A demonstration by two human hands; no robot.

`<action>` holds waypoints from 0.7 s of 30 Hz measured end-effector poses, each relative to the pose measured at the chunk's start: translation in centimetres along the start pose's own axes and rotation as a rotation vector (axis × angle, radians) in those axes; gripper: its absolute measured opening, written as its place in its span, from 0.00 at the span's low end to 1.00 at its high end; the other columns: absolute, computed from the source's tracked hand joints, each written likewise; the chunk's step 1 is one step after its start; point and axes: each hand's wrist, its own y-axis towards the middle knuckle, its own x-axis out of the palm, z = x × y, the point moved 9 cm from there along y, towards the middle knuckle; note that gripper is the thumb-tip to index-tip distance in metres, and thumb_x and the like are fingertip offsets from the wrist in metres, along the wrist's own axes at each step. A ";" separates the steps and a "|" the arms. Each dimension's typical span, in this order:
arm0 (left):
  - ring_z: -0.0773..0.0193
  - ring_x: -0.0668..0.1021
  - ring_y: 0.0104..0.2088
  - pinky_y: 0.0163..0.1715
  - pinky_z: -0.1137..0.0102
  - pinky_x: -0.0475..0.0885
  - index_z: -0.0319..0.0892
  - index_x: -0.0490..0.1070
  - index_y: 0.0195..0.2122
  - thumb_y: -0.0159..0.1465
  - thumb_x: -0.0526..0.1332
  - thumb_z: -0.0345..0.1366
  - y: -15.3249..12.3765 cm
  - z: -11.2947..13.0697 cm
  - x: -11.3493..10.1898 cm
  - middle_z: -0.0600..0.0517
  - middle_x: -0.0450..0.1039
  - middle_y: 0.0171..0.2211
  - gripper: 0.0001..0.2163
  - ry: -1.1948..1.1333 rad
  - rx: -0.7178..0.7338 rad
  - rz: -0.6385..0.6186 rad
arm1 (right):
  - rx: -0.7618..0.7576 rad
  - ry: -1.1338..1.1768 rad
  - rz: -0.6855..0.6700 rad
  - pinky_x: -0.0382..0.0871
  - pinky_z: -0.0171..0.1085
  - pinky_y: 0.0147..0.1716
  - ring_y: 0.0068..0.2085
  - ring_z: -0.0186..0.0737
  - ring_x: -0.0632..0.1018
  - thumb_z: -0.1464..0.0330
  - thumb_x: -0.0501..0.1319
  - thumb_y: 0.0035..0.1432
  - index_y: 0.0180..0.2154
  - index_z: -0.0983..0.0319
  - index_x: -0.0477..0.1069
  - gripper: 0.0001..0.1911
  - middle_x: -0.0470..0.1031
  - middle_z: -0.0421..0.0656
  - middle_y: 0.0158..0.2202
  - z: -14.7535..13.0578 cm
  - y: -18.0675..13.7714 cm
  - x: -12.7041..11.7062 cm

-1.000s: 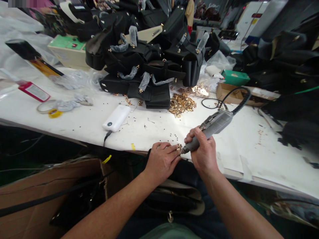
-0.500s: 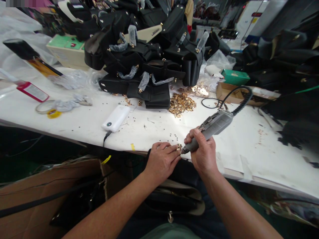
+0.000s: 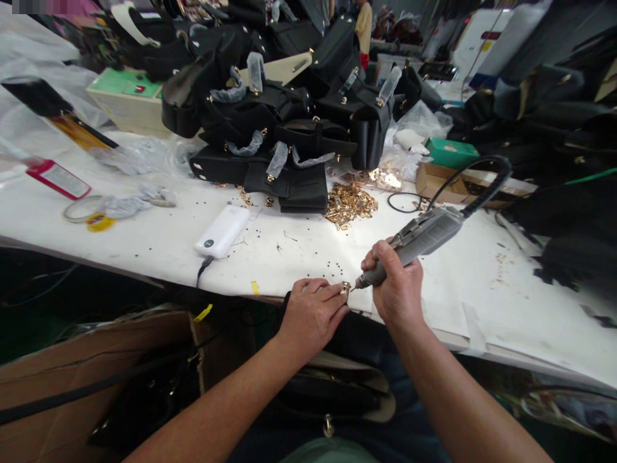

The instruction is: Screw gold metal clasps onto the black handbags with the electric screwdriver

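My right hand (image 3: 399, 286) is wrapped round a grey electric screwdriver (image 3: 427, 236), which slants down to the left. Its thin bit ends just beside a small gold metal fitting (image 3: 345, 288), with a slight gap between them. My left hand (image 3: 315, 314) is closed on that fitting at the table's front edge, its fingertips pressing against it. Below my hands, a black handbag (image 3: 332, 392) with a pale lining lies open on my lap, a metal clasp at its front. What lies under my left palm is mostly hidden.
Black handbags (image 3: 303, 186) are piled at the back of the white table (image 3: 289, 257). Beside them lies a heap of gold fittings (image 3: 351, 204). A white power bank (image 3: 222, 230) with a cable, tiny scattered screws and a cardboard box (image 3: 448, 186) are also there.
The screwdriver has moved back a little to the right with my right hand, so its thin bit now shows apart from the fitting. My left hand has stayed nearly still.
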 end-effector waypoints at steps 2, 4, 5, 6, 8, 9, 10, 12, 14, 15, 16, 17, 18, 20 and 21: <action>0.56 0.75 0.50 0.48 0.55 0.64 0.50 0.78 0.47 0.70 0.60 0.39 0.0 0.1 0.0 0.55 0.79 0.52 0.08 0.013 0.006 0.004 | -0.022 -0.045 0.012 0.65 0.32 0.19 0.21 0.32 0.70 0.60 0.71 0.54 0.31 0.62 0.70 0.15 0.69 0.36 0.21 0.2 0.5 0.1; 0.56 0.76 0.49 0.48 0.55 0.64 0.50 0.78 0.48 0.70 0.61 0.39 -0.1 0.1 0.0 0.55 0.79 0.53 0.08 0.019 0.013 0.006 | -0.020 -0.079 0.007 0.63 0.31 0.17 0.19 0.32 0.69 0.59 0.72 0.54 0.31 0.62 0.71 0.16 0.69 0.36 0.20 0.8 0.9 0.3; 0.56 0.76 0.49 0.48 0.55 0.64 0.50 0.78 0.48 0.70 0.61 0.39 -0.1 0.1 0.0 0.55 0.79 0.53 0.09 0.020 0.015 0.007 | -0.010 -0.091 -0.001 0.63 0.31 0.16 0.19 0.32 0.69 0.58 0.72 0.53 0.31 0.62 0.71 0.16 0.69 0.36 0.20 1.1 1.0 0.4; 0.57 0.75 0.49 0.48 0.56 0.64 0.50 0.78 0.48 0.70 0.60 0.39 -0.1 0.1 0.0 0.55 0.79 0.53 0.08 0.021 0.016 0.009 | 0.002 -0.101 -0.010 0.62 0.31 0.14 0.18 0.32 0.69 0.58 0.72 0.53 0.31 0.62 0.71 0.16 0.70 0.37 0.20 1.5 1.0 0.5; 0.57 0.75 0.49 0.48 0.56 0.65 0.50 0.78 0.48 0.70 0.60 0.39 -0.1 0.1 0.1 0.56 0.79 0.52 0.09 0.020 0.013 0.012 | 0.029 -0.114 -0.024 0.61 0.32 0.13 0.17 0.32 0.68 0.57 0.71 0.54 0.31 0.62 0.71 0.17 0.71 0.37 0.21 2.2 1.1 0.7; 0.57 0.75 0.49 0.48 0.56 0.65 0.50 0.78 0.48 0.70 0.60 0.39 -0.1 0.0 0.1 0.56 0.79 0.52 0.09 0.020 0.011 0.012 | 0.039 -0.119 -0.026 0.61 0.32 0.13 0.17 0.32 0.68 0.56 0.71 0.53 0.31 0.63 0.71 0.17 0.71 0.38 0.21 2.4 1.0 0.7; 0.58 0.75 0.49 0.48 0.56 0.65 0.50 0.78 0.48 0.70 0.61 0.40 -0.1 0.0 0.1 0.55 0.80 0.52 0.09 0.020 0.009 0.012 | 0.043 -0.125 -0.027 0.62 0.32 0.12 0.17 0.32 0.68 0.56 0.71 0.53 0.31 0.63 0.71 0.18 0.71 0.38 0.21 2.6 1.0 0.8; 0.58 0.75 0.49 0.48 0.56 0.65 0.50 0.78 0.48 0.70 0.61 0.40 -0.1 0.0 0.1 0.55 0.80 0.52 0.09 0.023 0.008 0.009 | 0.045 -0.134 -0.026 0.62 0.32 0.13 0.17 0.32 0.68 0.56 0.72 0.53 0.31 0.63 0.71 0.18 0.71 0.38 0.21 2.9 1.1 0.7; 0.57 0.75 0.49 0.48 0.56 0.65 0.50 0.78 0.48 0.70 0.61 0.40 -0.1 0.0 0.1 0.55 0.80 0.52 0.09 0.025 0.008 0.004 | 0.042 -0.148 -0.026 0.63 0.32 0.13 0.17 0.32 0.68 0.56 0.72 0.53 0.31 0.63 0.71 0.18 0.71 0.38 0.21 3.0 1.1 0.7; 0.57 0.75 0.49 0.48 0.56 0.65 0.50 0.78 0.48 0.70 0.61 0.40 -0.1 0.0 0.0 0.56 0.80 0.52 0.09 0.023 0.008 0.004 | 0.040 -0.157 -0.028 0.63 0.32 0.13 0.17 0.32 0.68 0.56 0.71 0.53 0.31 0.63 0.71 0.18 0.72 0.38 0.21 3.0 1.1 0.7; 0.57 0.75 0.49 0.48 0.56 0.65 0.50 0.78 0.48 0.70 0.61 0.39 0.0 0.1 0.0 0.56 0.80 0.52 0.09 0.021 0.008 0.004 | 0.037 -0.169 -0.029 0.63 0.32 0.14 0.17 0.32 0.68 0.56 0.71 0.53 0.30 0.63 0.71 0.18 0.72 0.38 0.21 3.0 1.1 0.7; 0.57 0.75 0.49 0.48 0.55 0.65 0.50 0.78 0.48 0.69 0.61 0.39 0.0 0.1 0.0 0.56 0.80 0.52 0.09 0.019 0.008 0.004 | 0.032 -0.184 -0.031 0.64 0.32 0.14 0.17 0.32 0.68 0.56 0.71 0.53 0.30 0.62 0.71 0.18 0.72 0.38 0.21 3.0 1.1 0.7; 0.57 0.75 0.49 0.48 0.55 0.65 0.50 0.78 0.48 0.69 0.62 0.39 0.0 0.1 -0.1 0.56 0.80 0.52 0.09 0.018 0.010 0.006 | 0.027 -0.201 -0.034 0.64 0.32 0.15 0.18 0.32 0.68 0.56 0.71 0.54 0.30 0.62 0.71 0.18 0.72 0.39 0.21 2.9 1.1 0.8; 0.57 0.75 0.49 0.48 0.55 0.65 0.49 0.78 0.47 0.69 0.62 0.39 0.0 0.2 -0.1 0.56 0.80 0.51 0.08 0.020 0.012 0.010 | 0.021 -0.244 -0.052 0.65 0.32 0.16 0.19 0.32 0.69 0.56 0.70 0.54 0.29 0.62 0.71 0.17 0.72 0.39 0.21 2.7 1.0 1.0; 0.57 0.75 0.49 0.48 0.55 0.65 0.49 0.78 0.47 0.69 0.62 0.39 0.0 0.2 -0.1 0.56 0.80 0.51 0.08 0.023 0.013 0.011 | 0.023 -0.267 -0.069 0.65 0.32 0.16 0.19 0.33 0.69 0.56 0.70 0.54 0.29 0.62 0.71 0.17 0.72 0.39 0.21 2.6 1.0 1.2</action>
